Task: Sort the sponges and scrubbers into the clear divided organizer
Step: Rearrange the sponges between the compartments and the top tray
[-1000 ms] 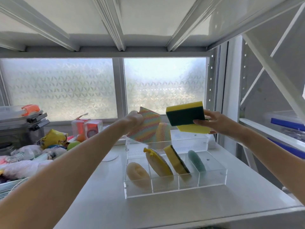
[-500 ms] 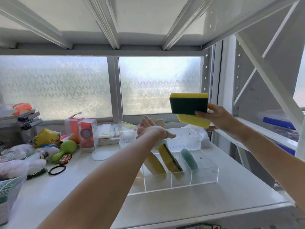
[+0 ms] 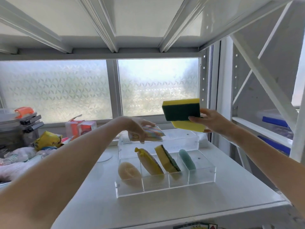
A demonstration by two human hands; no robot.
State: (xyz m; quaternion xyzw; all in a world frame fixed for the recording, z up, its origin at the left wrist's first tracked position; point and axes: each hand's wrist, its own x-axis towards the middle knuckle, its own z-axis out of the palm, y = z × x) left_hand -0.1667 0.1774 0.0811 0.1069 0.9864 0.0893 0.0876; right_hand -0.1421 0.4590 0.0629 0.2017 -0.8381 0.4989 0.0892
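Note:
The clear divided organizer [image 3: 204, 176] stands on the white shelf. Its compartments hold, left to right, a beige round sponge [image 3: 128, 173], a yellow scrubber [image 3: 149, 162], a yellow-and-green sponge [image 3: 167, 160] and a teal scrubber [image 3: 187, 159]. My left hand [image 3: 137, 128] grips a multicoloured striped sponge [image 3: 152, 132] above the organizer's back left. My right hand [image 3: 210, 121] holds two yellow sponges [image 3: 182, 112], one with a dark green pad facing me, up above the organizer's right side.
A second clear perforated tray [image 3: 181, 140] sits behind the organizer. Clutter fills the left of the shelf: a yellow packet [image 3: 47, 140], red-and-clear boxes [image 3: 80, 128], stacked grey containers [image 3: 19, 123]. Shelf uprights and a diagonal brace [image 3: 264, 80] stand to the right.
My left hand dropped the striped sponge low behind the organizer, then took it again and lifted it slightly. My right hand kept its sponges raised, nearly still.

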